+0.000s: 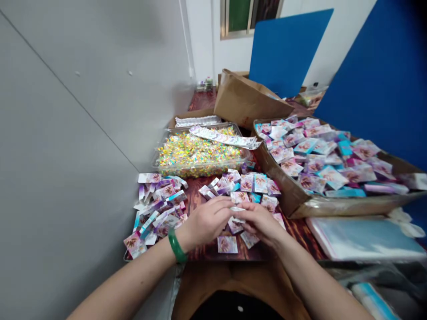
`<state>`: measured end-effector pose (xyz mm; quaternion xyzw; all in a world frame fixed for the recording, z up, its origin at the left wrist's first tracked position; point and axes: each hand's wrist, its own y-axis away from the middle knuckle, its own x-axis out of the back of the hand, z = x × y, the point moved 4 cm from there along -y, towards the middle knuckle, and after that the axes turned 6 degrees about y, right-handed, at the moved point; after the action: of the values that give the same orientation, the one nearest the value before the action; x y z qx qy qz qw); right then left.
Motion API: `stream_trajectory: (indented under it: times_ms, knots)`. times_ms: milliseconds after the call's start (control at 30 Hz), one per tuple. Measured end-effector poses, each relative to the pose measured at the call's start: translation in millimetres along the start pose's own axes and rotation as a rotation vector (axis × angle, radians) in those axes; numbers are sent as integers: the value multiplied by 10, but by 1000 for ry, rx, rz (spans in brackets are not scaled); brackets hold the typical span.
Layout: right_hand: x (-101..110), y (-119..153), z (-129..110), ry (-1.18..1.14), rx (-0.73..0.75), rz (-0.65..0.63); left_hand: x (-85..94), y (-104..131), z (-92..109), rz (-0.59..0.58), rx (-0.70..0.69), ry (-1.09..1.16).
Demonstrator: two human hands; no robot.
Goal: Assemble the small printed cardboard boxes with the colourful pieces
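small boxes [227,245]: printed card, smooth | tub [207,169]: clear plastic, glossy | carton [279,189]: brown cardboard, matt | table [300,235]: wood-grained, shiny | bags [363,240]: clear plastic film, glossy | bangle [176,246]: smooth, polished | wall [76,142]: smooth, matt

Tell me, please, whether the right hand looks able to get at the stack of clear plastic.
Probably yes: the right hand may first need to free itself of the small white item, but the stack of clear plastic lies nearby, with the carton beyond it.
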<state>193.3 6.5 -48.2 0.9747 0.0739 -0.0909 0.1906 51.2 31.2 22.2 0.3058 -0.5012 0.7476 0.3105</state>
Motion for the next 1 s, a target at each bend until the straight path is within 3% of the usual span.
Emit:
stream_trajectory:
  times_ms: [100,300,433,600,667,800,867,1000]
  knots:
    - [-104,15,38,-143,-30,-46,-102,235,154,10,-16,-46]
    - [-228,76,140,-289,1,-126,-182,411,141,31,16,-77]
    - [-243,105,128,-189,14,-148,-246,400,177,50,70,-10]
    - [-143,118,309,-50,-48,-42,-210,510,239,27,89,-6]
    - [-73,125,403,13,-57,-2,-81,657,166,61,201,-83]
    - [43,152,525,134,-73,48,294,1178,-147,225,783,-449]
    - [70,150,550,153,-83,67,356,1424,-261,182,988,-573]
    - [57,107,553,204,-62,76,216,1623,-366,20,1050,-628]
